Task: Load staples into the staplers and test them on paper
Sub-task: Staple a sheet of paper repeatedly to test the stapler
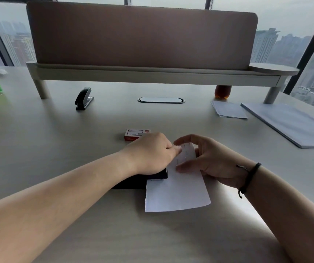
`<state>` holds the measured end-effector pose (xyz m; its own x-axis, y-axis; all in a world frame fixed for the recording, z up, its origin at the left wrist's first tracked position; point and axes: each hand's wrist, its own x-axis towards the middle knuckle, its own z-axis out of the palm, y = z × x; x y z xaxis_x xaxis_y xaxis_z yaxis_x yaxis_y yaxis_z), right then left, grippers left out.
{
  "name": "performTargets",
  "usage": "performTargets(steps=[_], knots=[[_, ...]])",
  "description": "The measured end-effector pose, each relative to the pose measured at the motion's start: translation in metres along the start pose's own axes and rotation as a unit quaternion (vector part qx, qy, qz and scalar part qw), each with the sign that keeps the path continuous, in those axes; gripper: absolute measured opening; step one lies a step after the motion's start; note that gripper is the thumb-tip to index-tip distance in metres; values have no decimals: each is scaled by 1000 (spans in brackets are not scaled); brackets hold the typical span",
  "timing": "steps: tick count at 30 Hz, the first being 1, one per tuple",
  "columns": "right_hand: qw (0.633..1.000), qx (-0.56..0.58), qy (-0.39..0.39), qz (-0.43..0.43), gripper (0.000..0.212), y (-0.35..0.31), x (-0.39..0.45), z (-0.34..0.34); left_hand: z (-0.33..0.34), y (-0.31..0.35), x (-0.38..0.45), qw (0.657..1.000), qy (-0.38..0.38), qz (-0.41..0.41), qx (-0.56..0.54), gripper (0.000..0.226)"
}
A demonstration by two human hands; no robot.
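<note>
Left hand pressing down on stapler, grip closed over it. Right hand pinching paper at stapler mouth, on counter.

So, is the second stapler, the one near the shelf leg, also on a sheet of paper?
No, the second stapler stands directly on the bare desk, with no paper under it.

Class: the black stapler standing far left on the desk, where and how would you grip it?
Probably the black stapler by its raised top arm, pinching the two long sides from above. It lies open, nothing touches it, and its narrow body suits a side pinch.
</note>
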<state>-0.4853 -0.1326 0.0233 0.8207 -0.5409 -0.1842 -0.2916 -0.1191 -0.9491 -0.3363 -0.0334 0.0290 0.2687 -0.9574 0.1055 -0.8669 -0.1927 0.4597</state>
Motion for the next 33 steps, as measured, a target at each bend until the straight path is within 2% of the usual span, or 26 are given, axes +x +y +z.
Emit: performTargets(steps=[10, 16, 20, 23, 26, 29, 33], knots=[[1000, 8, 12, 2, 56, 0, -1, 1, 4, 7, -1, 999, 12, -11, 49, 61], [999, 42, -4, 27, 48, -2, -2, 0, 9, 7, -1, 989, 17, -21, 149, 41], [995, 71, -45, 52, 50, -3, -1, -3, 15, 7, -4, 977, 32, 35, 210, 15], [994, 74, -61, 55, 52, -2, 0, -5, 14, 5, -2, 980, 22, 16, 195, 11], [994, 70, -74, 34, 56, 3, 0, 0, 14, 4, -1, 984, 22, 14, 177, 19], [998, 41, -38, 11, 64, 6, 1, 6, 15, 2, 1, 986, 37, 16, 160, 24], [1000, -12, 1, -23, 61, 6, 1, 13, 13, 2, -2, 993, 47, 4, 107, 27]])
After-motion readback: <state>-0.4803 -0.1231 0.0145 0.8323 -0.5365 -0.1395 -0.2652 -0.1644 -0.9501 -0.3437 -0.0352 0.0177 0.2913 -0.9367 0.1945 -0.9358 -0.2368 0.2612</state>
